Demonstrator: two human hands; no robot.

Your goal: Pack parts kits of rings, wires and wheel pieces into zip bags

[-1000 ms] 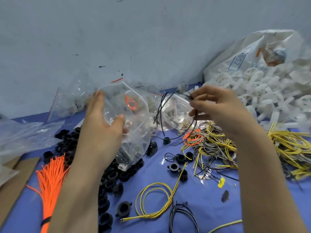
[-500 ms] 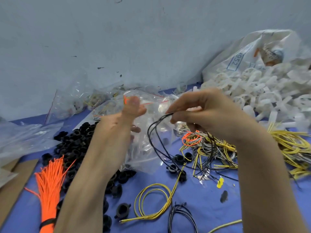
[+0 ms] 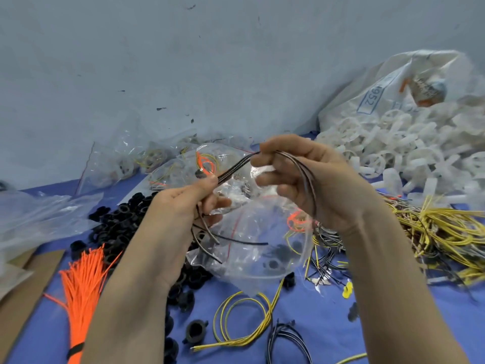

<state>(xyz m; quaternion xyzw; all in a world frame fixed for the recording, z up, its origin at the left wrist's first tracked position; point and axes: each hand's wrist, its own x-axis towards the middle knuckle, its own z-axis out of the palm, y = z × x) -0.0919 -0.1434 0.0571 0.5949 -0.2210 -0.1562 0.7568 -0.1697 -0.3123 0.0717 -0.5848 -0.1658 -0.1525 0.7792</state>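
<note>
A bundle of black wires (image 3: 236,165) stretches between my two hands above the blue table. My left hand (image 3: 183,203) pinches one end of it between thumb and fingers and also holds a clear zip bag (image 3: 262,245), which hangs below with an orange wire loop and black pieces inside. My right hand (image 3: 301,179) grips the other part of the bundle, and the wires curve down over its palm. The wires' loose ends dangle in front of the bag.
Black rings (image 3: 120,222) lie heaped at left, beside an orange wire bundle (image 3: 81,285). A yellow wire coil (image 3: 244,319) lies in front. Yellow and black wires (image 3: 433,232) tangle at right. White wheel pieces (image 3: 399,148) spill from a big bag. Filled zip bags (image 3: 157,158) sit by the wall.
My right hand brought the black wires over to the left hand. The left thumb now pinches their end, so the bundle is stretched between both hands, and the bag has dropped lower.
</note>
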